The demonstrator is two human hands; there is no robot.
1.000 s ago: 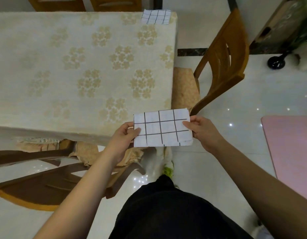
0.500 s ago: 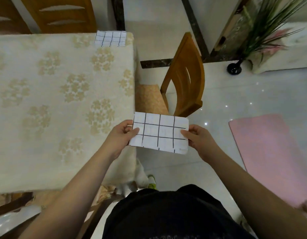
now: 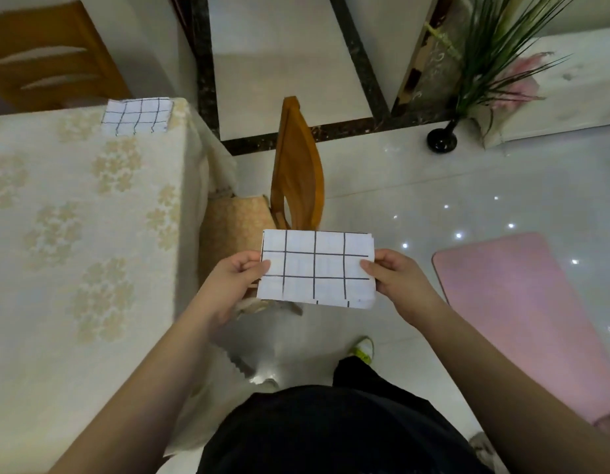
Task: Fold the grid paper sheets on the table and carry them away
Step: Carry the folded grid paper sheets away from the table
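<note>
I hold a folded white grid paper sheet (image 3: 317, 268) flat in front of me, above the floor beside the table. My left hand (image 3: 233, 282) pinches its left edge and my right hand (image 3: 394, 278) pinches its right edge. A second folded grid paper sheet (image 3: 136, 116) lies on the far right corner of the table (image 3: 74, 234), which is covered with a cream flowered cloth.
A wooden chair (image 3: 296, 172) with a woven seat stands right of the table, just beyond the held sheet. A pink mat (image 3: 522, 309) lies on the glossy floor at right. A potted plant (image 3: 481, 63) stands at the back right. Another chair (image 3: 47, 59) is behind the table.
The view has swung right, away from the table. The held sheet now hangs over the floor by the chair instead of over the table's edge. Both hands keep their grip.
</note>
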